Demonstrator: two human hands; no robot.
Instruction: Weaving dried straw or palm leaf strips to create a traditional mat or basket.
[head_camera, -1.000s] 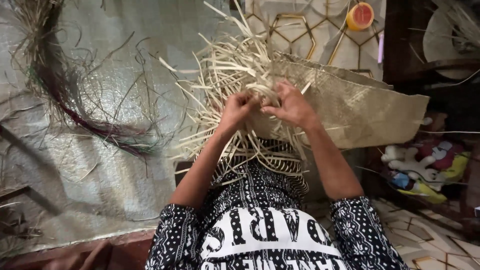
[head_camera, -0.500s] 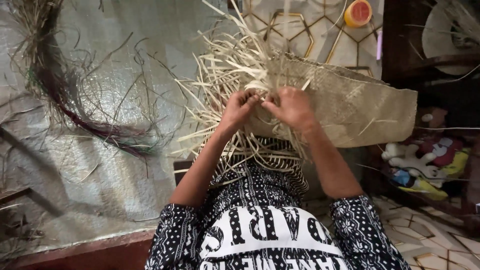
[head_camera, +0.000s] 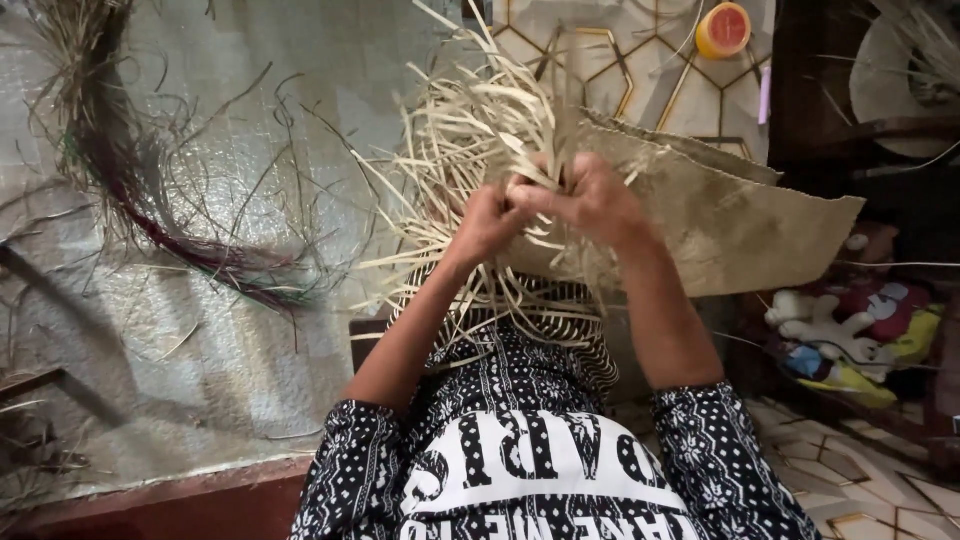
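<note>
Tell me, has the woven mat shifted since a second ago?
Yes. The woven mat has swung up and right: its right corner now sits nearer the stuffed toys. Both hands grip its loose strips.

Loose pale strips (head_camera: 470, 150) fan out from 9 to 12 o'clock of both hands – no clean passage there. The woven mat panel (head_camera: 740, 215) blocks 2 to 4 o'clock. A dark fibre bundle (head_camera: 150, 210) lies well apart at 9 o'clock. Open floor sheet (head_camera: 250, 340) at 8 o'clock – passable.
</note>
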